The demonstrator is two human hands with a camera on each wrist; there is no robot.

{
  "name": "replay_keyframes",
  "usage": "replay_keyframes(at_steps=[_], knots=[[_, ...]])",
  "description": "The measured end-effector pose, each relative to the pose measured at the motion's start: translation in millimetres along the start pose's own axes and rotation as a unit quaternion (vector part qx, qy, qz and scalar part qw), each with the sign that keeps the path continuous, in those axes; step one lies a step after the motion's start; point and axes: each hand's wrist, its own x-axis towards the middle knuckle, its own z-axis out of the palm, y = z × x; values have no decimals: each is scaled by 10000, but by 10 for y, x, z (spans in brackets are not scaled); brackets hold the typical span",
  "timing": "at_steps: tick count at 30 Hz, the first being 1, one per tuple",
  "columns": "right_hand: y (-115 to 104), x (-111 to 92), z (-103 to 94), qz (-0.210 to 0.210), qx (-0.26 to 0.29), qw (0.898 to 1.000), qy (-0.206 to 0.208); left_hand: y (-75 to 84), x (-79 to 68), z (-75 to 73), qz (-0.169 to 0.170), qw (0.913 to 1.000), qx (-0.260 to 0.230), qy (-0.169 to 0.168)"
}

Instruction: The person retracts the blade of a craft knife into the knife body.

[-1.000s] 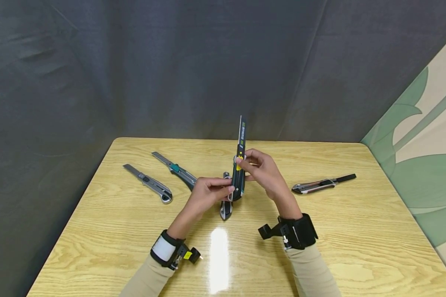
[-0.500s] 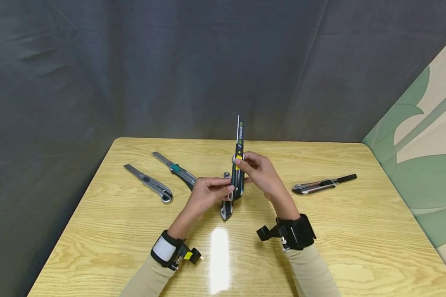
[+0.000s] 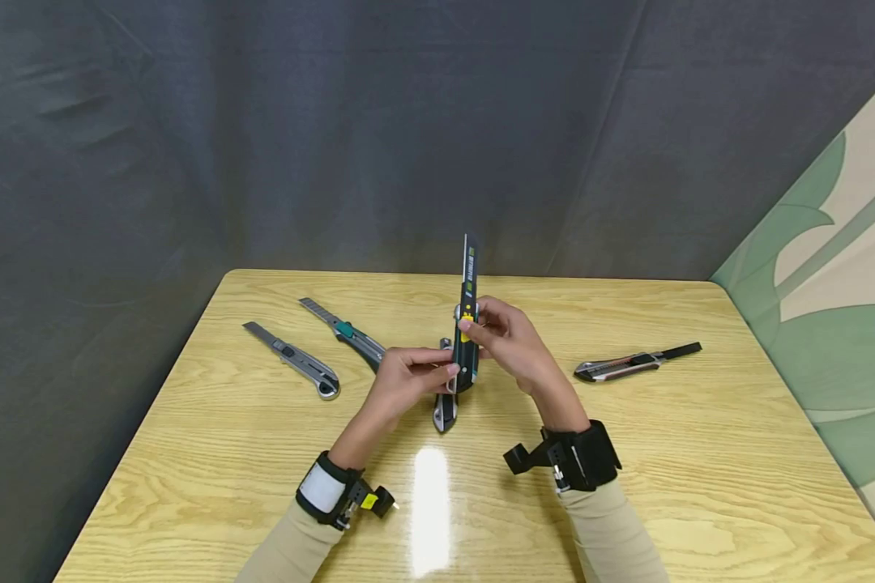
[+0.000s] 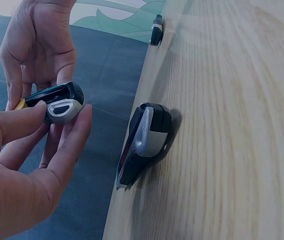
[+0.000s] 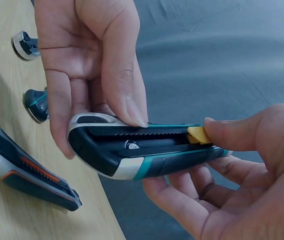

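Both hands hold a dark utility knife (image 3: pixel 466 364) with teal and white trim, its long dark blade (image 3: pixel 469 263) pointing up and away above the table. My left hand (image 3: pixel 408 380) pinches the tail end of the handle between thumb and fingers. Round the front part curls my right hand (image 3: pixel 521 348), its thumb (image 5: pixel 232 134) against the yellow slider (image 5: pixel 198 135). In the right wrist view the slider sits at the front end of the handle's toothed slot. Below the hands another utility knife (image 3: pixel 444 414), black and grey with orange lines, lies on the table, partly hidden by them.
On the wooden table (image 3: pixel 189 486), a grey utility knife (image 3: pixel 308 369) and a teal-trimmed one (image 3: pixel 360 342) lie to the left, the latter partly behind my left hand. One more knife (image 3: pixel 618 367) lies at the right. A dark curtain (image 3: pixel 408 121) hangs behind the table.
The right thumb and yellow slider have moved slightly down toward the handle's tail, and the blade tip stands a little lower. The upright knife has shifted slightly left; the left hand stays in place.
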Motion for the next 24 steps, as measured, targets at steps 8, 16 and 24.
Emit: replay_keyframes(at_steps=[8, 16, 24], knots=[[14, -10, -19, -193, -20, 9998, -61, 21, 1, 13, -34, 10000, 25, 39], [2, -25, -76, 94, 203, 9995, -235, 41, -7, 2, -58, 9999, 72, -57], [-3, -4, -70, 333, 405, 9983, -235, 49, 4, -15, -42, 9999, 102, -18]])
